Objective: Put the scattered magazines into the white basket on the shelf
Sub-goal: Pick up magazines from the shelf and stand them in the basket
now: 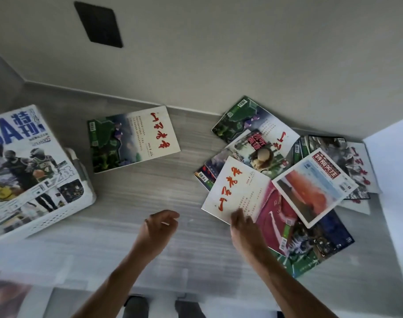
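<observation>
The right hand (243,222) is lying on the near corner of a white magazine (236,188) with red writing, fingers spread on its cover; whether it is gripping the edge I cannot tell. That magazine is topping a loose pile of magazines (294,171) fanning out beyond and to the right of this hand. The left hand (160,228) is hovering empty over the grey shelf (150,198), fingers loosely curled. Beyond it one magazine (132,138) is lying alone. Far to its left the white basket (65,213) is sitting, a basketball magazine (23,166) lying on top.
</observation>
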`<state>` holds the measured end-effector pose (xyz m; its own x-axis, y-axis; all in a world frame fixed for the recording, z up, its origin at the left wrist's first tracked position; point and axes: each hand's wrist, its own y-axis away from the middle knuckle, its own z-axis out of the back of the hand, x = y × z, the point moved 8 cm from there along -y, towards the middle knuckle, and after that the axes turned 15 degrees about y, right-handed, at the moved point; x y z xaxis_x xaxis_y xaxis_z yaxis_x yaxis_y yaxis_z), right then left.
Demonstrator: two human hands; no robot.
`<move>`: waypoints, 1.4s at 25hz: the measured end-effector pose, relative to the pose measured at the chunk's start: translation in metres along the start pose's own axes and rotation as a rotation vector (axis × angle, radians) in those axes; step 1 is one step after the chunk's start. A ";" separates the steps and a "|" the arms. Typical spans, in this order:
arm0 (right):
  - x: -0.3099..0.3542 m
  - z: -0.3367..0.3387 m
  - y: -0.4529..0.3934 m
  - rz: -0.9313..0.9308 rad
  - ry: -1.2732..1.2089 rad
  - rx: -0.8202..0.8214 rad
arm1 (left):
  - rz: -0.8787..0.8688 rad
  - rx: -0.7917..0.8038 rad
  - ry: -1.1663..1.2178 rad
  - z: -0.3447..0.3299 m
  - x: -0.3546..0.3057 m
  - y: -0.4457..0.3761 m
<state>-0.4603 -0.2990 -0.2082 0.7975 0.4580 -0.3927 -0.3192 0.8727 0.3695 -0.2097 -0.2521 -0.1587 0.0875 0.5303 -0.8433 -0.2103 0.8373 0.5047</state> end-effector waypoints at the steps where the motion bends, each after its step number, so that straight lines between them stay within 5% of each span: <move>1: 0.004 0.011 0.000 0.043 0.043 -0.064 | 0.034 0.038 -0.008 -0.006 0.005 0.001; 3: -0.001 0.036 -0.003 0.021 -0.066 -0.124 | 0.078 0.099 -0.024 -0.016 0.014 0.004; 7: -0.007 0.103 0.001 -0.225 -0.782 -0.404 | 0.120 0.374 0.068 -0.048 0.014 0.012; 9: 0.017 0.111 0.000 -0.334 -1.214 -0.290 | 0.023 0.470 0.072 -0.057 0.004 0.015; 12: 0.066 0.128 -0.004 -0.185 -1.582 -0.083 | -0.207 0.206 0.078 -0.018 -0.018 0.004; 15: 0.090 0.151 -0.004 0.139 -1.515 -0.012 | -0.304 0.058 0.157 0.024 -0.026 0.007; 18: 0.054 0.126 -0.025 -0.242 -1.760 0.100 | -0.292 0.060 0.403 0.063 -0.025 0.015; 20: 0.049 0.130 -0.037 -0.198 -1.880 0.214 | -0.271 0.111 0.513 0.085 -0.021 0.016; 24: 0.060 0.157 -0.040 -0.121 -1.775 -0.031 | -0.339 -0.288 0.373 0.150 -0.007 0.020; 29: 0.091 0.190 -0.036 -0.043 -1.552 -0.172 | -0.422 -0.491 0.125 0.195 -0.010 0.054; 35: 0.145 0.348 -0.091 0.106 -1.556 -0.387 | -0.521 -0.768 0.234 0.359 -0.085 0.088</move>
<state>-0.1379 -0.3712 -0.0055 0.4079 0.1181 0.9053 -0.3159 0.9486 0.0186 0.1141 -0.1760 0.0239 0.1709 0.0057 -0.9853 -0.7883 0.6007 -0.1332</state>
